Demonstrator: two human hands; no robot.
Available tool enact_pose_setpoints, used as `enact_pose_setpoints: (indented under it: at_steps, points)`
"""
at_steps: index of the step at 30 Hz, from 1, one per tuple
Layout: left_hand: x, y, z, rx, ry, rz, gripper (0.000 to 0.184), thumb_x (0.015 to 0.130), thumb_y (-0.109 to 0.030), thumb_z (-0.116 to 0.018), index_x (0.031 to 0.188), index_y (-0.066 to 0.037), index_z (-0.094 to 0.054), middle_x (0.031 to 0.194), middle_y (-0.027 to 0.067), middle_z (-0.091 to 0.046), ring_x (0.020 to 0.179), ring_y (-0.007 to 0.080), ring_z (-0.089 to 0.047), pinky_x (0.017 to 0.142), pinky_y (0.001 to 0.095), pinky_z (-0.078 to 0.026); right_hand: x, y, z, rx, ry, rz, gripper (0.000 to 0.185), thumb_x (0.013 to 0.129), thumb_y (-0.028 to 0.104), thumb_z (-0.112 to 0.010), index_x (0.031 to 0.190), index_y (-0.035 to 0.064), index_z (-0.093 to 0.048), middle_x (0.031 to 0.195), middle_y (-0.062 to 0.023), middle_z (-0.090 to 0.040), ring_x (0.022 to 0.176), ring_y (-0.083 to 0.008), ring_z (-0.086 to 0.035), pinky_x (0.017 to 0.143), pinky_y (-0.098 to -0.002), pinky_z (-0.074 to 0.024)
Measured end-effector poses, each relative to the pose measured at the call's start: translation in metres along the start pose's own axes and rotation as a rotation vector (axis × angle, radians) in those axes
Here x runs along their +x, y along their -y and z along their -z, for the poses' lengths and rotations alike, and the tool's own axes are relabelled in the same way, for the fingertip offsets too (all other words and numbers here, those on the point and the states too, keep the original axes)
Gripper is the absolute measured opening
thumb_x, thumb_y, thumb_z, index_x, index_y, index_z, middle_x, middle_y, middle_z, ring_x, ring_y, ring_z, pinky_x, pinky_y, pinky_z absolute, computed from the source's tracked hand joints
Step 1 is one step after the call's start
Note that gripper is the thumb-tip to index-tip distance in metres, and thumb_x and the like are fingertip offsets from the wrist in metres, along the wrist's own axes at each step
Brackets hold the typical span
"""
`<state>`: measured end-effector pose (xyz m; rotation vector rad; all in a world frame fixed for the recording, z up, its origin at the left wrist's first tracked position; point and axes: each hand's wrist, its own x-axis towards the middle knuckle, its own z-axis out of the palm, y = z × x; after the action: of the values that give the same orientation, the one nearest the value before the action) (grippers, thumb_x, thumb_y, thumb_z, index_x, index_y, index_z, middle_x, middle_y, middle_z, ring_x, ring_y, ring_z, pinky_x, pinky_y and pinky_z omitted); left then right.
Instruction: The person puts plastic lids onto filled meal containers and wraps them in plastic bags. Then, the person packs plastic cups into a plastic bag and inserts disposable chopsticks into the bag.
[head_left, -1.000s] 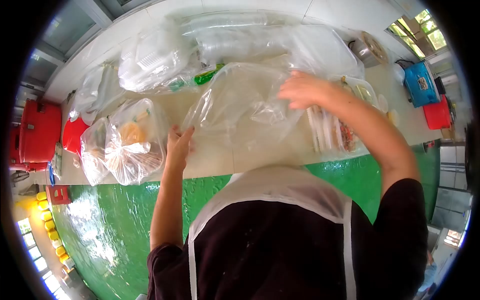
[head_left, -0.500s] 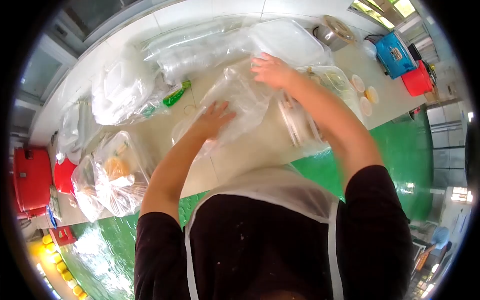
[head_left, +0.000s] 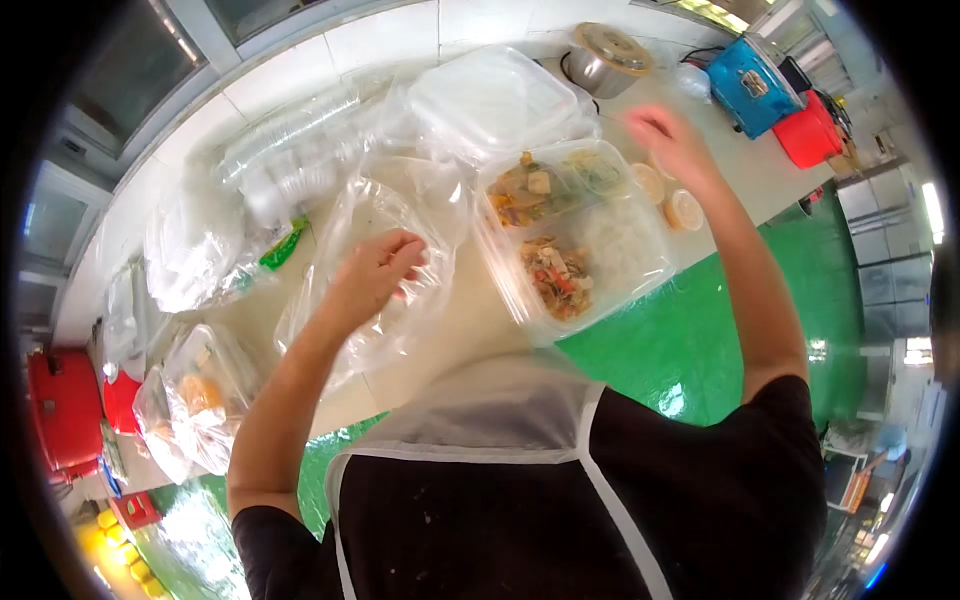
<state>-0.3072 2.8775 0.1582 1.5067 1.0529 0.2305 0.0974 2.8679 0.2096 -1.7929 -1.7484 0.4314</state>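
On the counter lies a thin clear plastic bag [head_left: 318,290], its mouth spread. My left hand [head_left: 375,278] is over it with curled fingers, pinching its film. To the right is a compartmented clear food container [head_left: 625,240] with rice, a chopped vegetable dish and other cooked food under a transparent cover. My right hand [head_left: 672,150] is raised beyond the container's right side, close to small lidded cups [head_left: 684,210]. Motion smears its fingers, so whether they hold anything is unclear.
Stacked clear lids [head_left: 490,100] and sleeved plastic containers [head_left: 290,150] line the wall. A steel pot [head_left: 605,62], a blue box [head_left: 755,85] and a red container [head_left: 808,130] stand at the right. Bagged food [head_left: 205,395] sits at the left, near a green packet [head_left: 285,243].
My right hand has left the bag and swung right to the small cups. My left hand has gone from spread fingers to curled ones. The view has shifted right, uncovering the food container.
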Motion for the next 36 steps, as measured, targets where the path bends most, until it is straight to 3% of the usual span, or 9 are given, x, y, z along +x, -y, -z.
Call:
enact_pose_setpoints:
  at_steps: [3, 5, 9, 15, 18, 22, 28, 33, 36]
  points:
    - [-0.013, -0.010, -0.064, -0.704, 0.042, 0.153, 0.052, 0.089, -0.037, -0.052, 0.124, 0.000, -0.041, 0.114, 0.0140, -0.051, 0.098, 0.0243, -0.055, 0.071, 0.0339, -0.050, -0.059, -0.081, 0.000, 0.258, 0.187, -0.491, 0.036, 0.087, 0.032, -0.056, 0.117, 0.0127, -0.055, 0.097, 0.0004, -0.060, 0.084, -0.0113, -0.053, 0.071, -0.0253, -0.0435]
    - [0.005, -0.020, -0.103, -0.702, -0.044, 0.272, 0.062, 0.085, -0.044, -0.055, 0.127, -0.002, -0.037, 0.124, 0.0135, -0.042, 0.113, 0.0247, -0.042, 0.088, 0.0423, -0.041, -0.081, -0.112, -0.025, 0.577, 0.277, -0.604, 0.048, 0.085, 0.037, -0.057, 0.123, 0.0091, -0.050, 0.107, -0.0006, -0.058, 0.091, -0.0133, -0.053, 0.078, -0.0267, -0.0434]
    - [0.058, -0.013, -0.141, -0.650, -0.165, 0.363, 0.075, 0.076, -0.051, -0.062, 0.125, 0.000, -0.037, 0.125, 0.0151, -0.034, 0.115, 0.0259, -0.037, 0.094, 0.0440, -0.035, -0.078, -0.091, -0.039, 0.728, 0.398, -0.546, 0.053, 0.086, 0.037, -0.056, 0.123, 0.0002, -0.048, 0.116, -0.0055, -0.055, 0.105, -0.0166, -0.050, 0.089, -0.0301, -0.0401]
    - [0.057, -0.024, -0.176, -0.479, -0.569, 0.329, 0.066, 0.073, -0.041, -0.064, 0.116, 0.004, -0.041, 0.117, 0.0161, -0.030, 0.108, 0.0241, -0.040, 0.088, 0.0414, -0.039, -0.078, -0.113, -0.049, 0.879, 0.385, -0.592, 0.046, 0.087, 0.029, -0.055, 0.121, -0.0017, -0.050, 0.118, -0.0083, -0.055, 0.110, -0.0170, -0.049, 0.095, -0.0293, -0.0360]
    - [0.056, -0.033, -0.182, -0.609, -0.639, 0.299, 0.058, 0.074, -0.036, -0.064, 0.111, 0.003, -0.041, 0.113, 0.0168, -0.036, 0.100, 0.0232, -0.044, 0.082, 0.0406, -0.042, -0.082, -0.108, -0.049, 0.899, 0.353, -0.523, 0.043, 0.087, 0.026, -0.054, 0.120, -0.0016, -0.051, 0.117, -0.0084, -0.055, 0.108, -0.0169, -0.050, 0.094, -0.0289, -0.0368]
    - [0.053, -0.029, -0.183, -0.908, -0.542, 0.197, 0.053, 0.076, -0.025, -0.065, 0.113, 0.001, -0.037, 0.103, 0.0152, -0.049, 0.090, 0.0232, -0.051, 0.076, 0.0373, -0.046, -0.090, -0.101, -0.031, 1.024, 0.310, -0.506, 0.039, 0.085, 0.020, -0.055, 0.118, -0.0014, -0.052, 0.115, -0.0091, -0.056, 0.105, -0.0175, -0.052, 0.091, -0.0292, -0.0392]
    - [-0.015, -0.049, -0.159, -1.068, -0.493, -0.036, 0.051, 0.078, -0.019, -0.064, 0.115, 0.001, -0.035, 0.102, 0.0143, -0.052, 0.096, 0.0226, -0.052, 0.079, 0.0355, -0.047, -0.101, 0.004, 0.023, 1.000, 0.218, -0.408, 0.035, 0.082, 0.013, -0.058, 0.113, -0.0017, -0.053, 0.104, -0.0077, -0.060, 0.095, -0.0165, -0.057, 0.083, -0.0280, -0.0439]
    - [-0.095, -0.020, -0.085, -1.133, -0.487, -0.121, 0.040, 0.083, -0.014, -0.056, 0.116, 0.004, -0.039, 0.101, 0.0142, -0.057, 0.093, 0.0211, -0.057, 0.080, 0.0354, -0.049, -0.092, 0.093, -0.031, 0.976, 0.360, -0.436, 0.031, 0.079, 0.010, -0.062, 0.107, -0.0005, -0.054, 0.097, -0.0073, -0.061, 0.087, -0.0159, -0.059, 0.077, -0.0293, -0.0466]
    - [-0.111, 0.020, -0.035, -1.229, -0.354, -0.105, 0.033, 0.086, -0.011, -0.051, 0.113, 0.005, -0.042, 0.101, 0.0148, -0.058, 0.086, 0.0240, -0.062, 0.072, 0.0379, -0.054, -0.070, 0.140, -0.095, 1.017, 0.419, -0.553, 0.026, 0.078, 0.008, -0.063, 0.100, -0.0012, -0.055, 0.094, -0.0090, -0.061, 0.082, -0.0175, -0.060, 0.072, -0.0315, -0.0491]
